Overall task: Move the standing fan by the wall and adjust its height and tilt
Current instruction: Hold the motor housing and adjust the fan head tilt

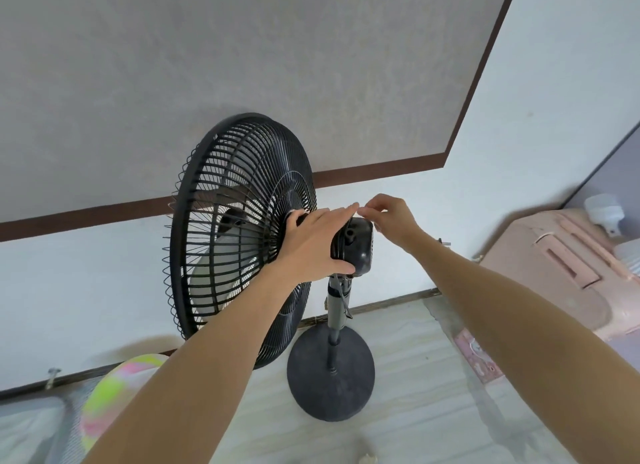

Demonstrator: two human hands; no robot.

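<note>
**Both hands at the fan's motor housing**

The black standing fan with a round wire-grille cage [239, 238] is placed close to the white wall [86, 290], its flat round base [330, 373] set on pale floor covering. The glossy black motor housing [356, 249] is clasped by the left hand [318, 242], fingers extended together over the top and thumb curled below. Something small at the housing's top is pinched by the right hand [391, 221]; it cannot be identified. A slim grey pole [337, 304] is seen beneath.
</note>
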